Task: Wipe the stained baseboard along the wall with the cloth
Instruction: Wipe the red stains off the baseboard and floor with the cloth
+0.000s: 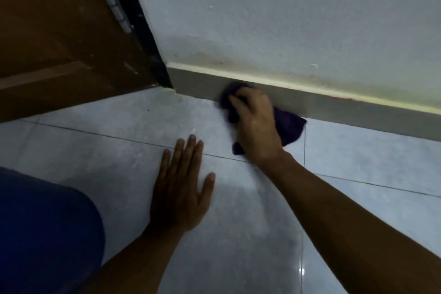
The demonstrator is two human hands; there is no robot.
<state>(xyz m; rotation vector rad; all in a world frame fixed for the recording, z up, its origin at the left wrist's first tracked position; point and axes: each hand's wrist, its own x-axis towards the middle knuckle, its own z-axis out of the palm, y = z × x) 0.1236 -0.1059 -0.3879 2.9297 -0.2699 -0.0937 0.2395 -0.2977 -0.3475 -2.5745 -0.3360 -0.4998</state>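
The right hand (256, 124) presses a dark purple cloth (290, 127) against the grey baseboard (346, 107), fingers curled over the bunched cloth, not far from the corner by the brown door (59, 31). A loose part of the cloth trails onto the tiled floor (107, 145) behind the hand. The left hand (182, 188) lies flat on the floor, fingers spread, holding nothing. Brownish stains mark the wall (286, 19) just above the baseboard's pale top edge
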